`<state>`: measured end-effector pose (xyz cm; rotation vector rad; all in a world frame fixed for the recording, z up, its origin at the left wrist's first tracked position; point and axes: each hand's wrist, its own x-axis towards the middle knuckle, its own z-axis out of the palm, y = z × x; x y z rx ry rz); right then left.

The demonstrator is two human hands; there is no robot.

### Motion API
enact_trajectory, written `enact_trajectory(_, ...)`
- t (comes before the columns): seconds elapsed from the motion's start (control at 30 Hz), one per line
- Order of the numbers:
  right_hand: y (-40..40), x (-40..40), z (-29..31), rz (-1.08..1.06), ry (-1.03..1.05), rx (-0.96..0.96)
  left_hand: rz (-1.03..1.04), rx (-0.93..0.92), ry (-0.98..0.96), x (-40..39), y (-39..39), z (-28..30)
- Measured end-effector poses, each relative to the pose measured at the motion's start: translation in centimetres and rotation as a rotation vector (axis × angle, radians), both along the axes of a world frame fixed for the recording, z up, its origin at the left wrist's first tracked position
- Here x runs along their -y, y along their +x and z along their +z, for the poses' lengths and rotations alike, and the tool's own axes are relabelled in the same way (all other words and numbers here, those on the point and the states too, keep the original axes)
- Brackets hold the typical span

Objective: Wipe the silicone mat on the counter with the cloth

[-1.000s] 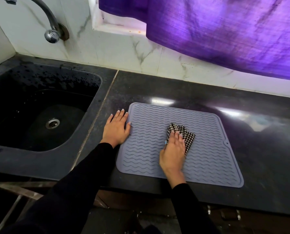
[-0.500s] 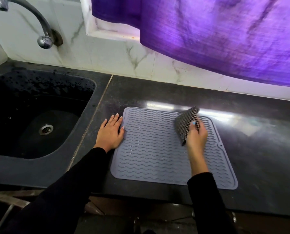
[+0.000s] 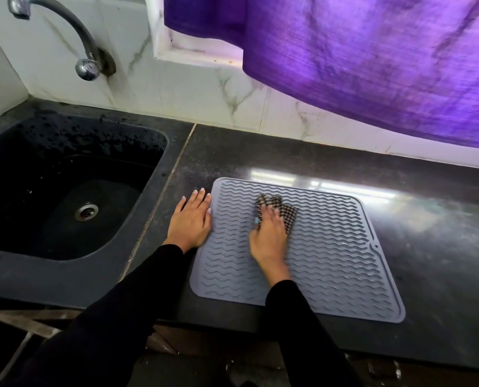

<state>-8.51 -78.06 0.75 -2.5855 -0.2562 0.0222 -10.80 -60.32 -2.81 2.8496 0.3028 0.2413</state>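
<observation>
A grey silicone mat (image 3: pixel 338 247) with wavy ridges lies flat on the dark counter (image 3: pixel 433 236). My right hand (image 3: pixel 269 236) presses a black-and-white checked cloth (image 3: pixel 287 213) onto the mat's upper left part; most of the cloth is under my palm and fingers. My left hand (image 3: pixel 192 219) lies flat on the counter with fingers apart, its thumb side against the mat's left edge.
A black sink (image 3: pixel 65 196) with a drain sits left of the mat, a curved tap (image 3: pixel 73 32) above it. A purple curtain (image 3: pixel 372 57) hangs over the back wall. The counter's front edge runs just below the mat.
My right hand, lifted with the cloth near the mat's far right half a second ago, has come down and left onto the mat. My left hand stayed put.
</observation>
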Motion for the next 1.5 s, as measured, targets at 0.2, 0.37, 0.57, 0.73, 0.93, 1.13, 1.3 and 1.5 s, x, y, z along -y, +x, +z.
enact_trajectory(0.2,0.0,-0.6,2.5,-0.078,0.951,-0.434,-0.008,0.008,-0.019,-0.2,-0.1,0.1)
enact_trajectory(0.37,2.7,3.9,5.2,-0.409,1.021,-0.167,-0.003,0.026,-0.095,-0.5,-0.1,0.2)
enact_trajectory(0.57,4.6,5.2,0.7,-0.268,0.162,0.087,0.007,0.015,-0.052,-0.2,0.0,0.3)
enact_trajectory(0.73,4.2,2.8,-1.1,-0.188,-0.078,0.142,0.011,0.003,-0.005,0.0,0.2,0.3)
enact_trajectory(0.93,2.8,-1.1,-0.9,0.021,-0.139,0.153,0.022,-0.02,0.005,0.0,0.4,0.0)
enact_trajectory(1.13,3.5,-1.2,1.7,0.087,0.436,-0.245,0.01,-0.007,-0.019,-0.3,0.2,0.1)
enact_trajectory(1.3,5.3,4.4,4.7,-0.457,1.21,-0.237,0.015,0.021,-0.098,-0.3,0.5,0.8)
enact_trajectory(1.5,6.8,8.5,1.7,-0.506,0.324,0.187,-0.067,-0.044,0.031,-1.1,2.7,1.4)
